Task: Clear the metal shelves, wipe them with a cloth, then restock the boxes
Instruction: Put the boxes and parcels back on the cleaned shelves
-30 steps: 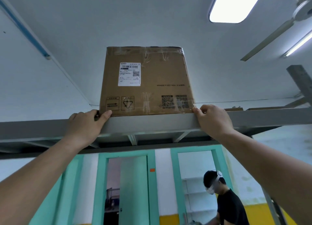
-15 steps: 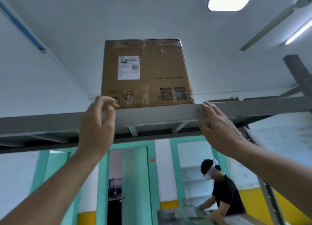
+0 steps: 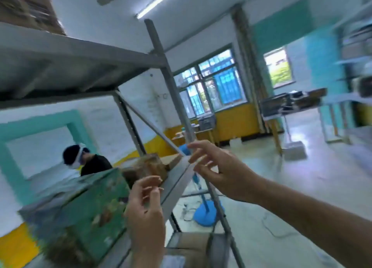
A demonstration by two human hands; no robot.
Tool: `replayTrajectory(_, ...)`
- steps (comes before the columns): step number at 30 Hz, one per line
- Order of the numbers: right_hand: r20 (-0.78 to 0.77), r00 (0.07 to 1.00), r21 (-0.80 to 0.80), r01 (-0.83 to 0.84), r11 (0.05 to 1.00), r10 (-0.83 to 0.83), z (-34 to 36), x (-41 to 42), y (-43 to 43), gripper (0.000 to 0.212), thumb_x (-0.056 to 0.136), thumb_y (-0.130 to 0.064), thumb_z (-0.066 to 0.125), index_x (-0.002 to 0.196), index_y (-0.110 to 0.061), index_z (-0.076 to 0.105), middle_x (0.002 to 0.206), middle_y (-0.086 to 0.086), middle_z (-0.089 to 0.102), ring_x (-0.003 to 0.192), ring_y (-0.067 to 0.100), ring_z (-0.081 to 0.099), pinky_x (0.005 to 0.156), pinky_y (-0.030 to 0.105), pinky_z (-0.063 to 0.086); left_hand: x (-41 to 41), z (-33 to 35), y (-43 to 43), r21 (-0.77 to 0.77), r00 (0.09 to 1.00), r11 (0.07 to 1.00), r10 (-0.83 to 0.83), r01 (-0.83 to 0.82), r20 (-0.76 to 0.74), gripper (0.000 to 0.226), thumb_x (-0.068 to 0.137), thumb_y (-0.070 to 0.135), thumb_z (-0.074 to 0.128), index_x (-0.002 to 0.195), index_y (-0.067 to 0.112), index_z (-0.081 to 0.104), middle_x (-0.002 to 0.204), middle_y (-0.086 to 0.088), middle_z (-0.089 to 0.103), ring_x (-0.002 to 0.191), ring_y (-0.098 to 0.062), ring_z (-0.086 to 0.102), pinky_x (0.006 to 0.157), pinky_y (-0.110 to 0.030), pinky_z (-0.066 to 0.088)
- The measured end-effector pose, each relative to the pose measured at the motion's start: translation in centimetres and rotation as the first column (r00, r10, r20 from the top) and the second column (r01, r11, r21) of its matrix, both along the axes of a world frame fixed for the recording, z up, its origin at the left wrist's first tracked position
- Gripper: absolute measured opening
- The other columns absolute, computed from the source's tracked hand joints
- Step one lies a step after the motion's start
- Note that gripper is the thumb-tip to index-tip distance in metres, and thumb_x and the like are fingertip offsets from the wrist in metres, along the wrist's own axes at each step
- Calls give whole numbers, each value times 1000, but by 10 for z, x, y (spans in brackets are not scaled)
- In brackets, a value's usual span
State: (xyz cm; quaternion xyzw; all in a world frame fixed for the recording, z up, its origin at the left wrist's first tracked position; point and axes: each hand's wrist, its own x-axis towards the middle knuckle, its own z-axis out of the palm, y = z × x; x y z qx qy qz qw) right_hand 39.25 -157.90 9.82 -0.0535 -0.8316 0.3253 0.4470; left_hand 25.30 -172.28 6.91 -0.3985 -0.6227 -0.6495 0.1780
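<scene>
Restocking appears part-done: brown box [image 3: 26, 6] sits on top shelf [image 3: 84, 46], green box [image 3: 84, 203] near middle shelf [image 3: 178, 182] front edge; left hand [image 3: 145, 211], right hand [image 3: 219, 167] empty, loosely open.

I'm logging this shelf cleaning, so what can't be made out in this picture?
Head view, all smeared by motion blur.
The brown box on the top shelf: cut off by the upper left edge.
The green box: print blurred, unreadable.
The cardboard box low down: cut off by the lower edge.
No cloth in view.
</scene>
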Motion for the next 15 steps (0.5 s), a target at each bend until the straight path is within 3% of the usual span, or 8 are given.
replayTrajectory(3,102,981,-185,181,966,-165,-74,89,-21,34,98,-9,61,130,-21,58,95,0,75,82,14,72,79,34,58,49,-79,5,-164,969,962,-193,217,152,28,93,5,59,88,31,69,87,9,72,81,-14,68,70,-17,49)
replayTrajectory(5,229,930,-329,353,876,-289,-124,167,-51,29,98,-6,59,126,-15,61,91,3,76,80,14,74,80,31,59,112,-132,8,-335,899,840,-355,428,259,40,94,-5,56,89,32,70,88,7,72,83,-14,69,69,-19,49)
replayTrajectory(9,376,797,-480,604,636,-473,-205,302,-116,22,99,-5,56,114,-19,65,90,4,77,79,16,74,82,32,59,236,-208,-5,-431,708,563,-587,705,393,37,92,-8,56,92,27,71,90,2,73,78,-5,68,63,-9,45)
replayTrajectory(13,582,518,-520,830,203,-627,-292,436,-221,21,98,1,54,109,-11,67,76,-2,72,67,0,66,69,17,51,354,-285,-54,-436,433,175,-661,883,613,33,92,-7,53,97,20,71,94,5,74,80,-8,70,69,-16,50)
replayTrajectory(15,697,417,-518,855,-7,-583,-335,494,-276,19,99,1,52,105,-11,66,75,0,72,66,2,66,71,28,54,395,-324,-85,-425,345,26,-627,905,698,36,92,-9,51,95,21,72,92,5,75,79,-12,71,71,-26,52)
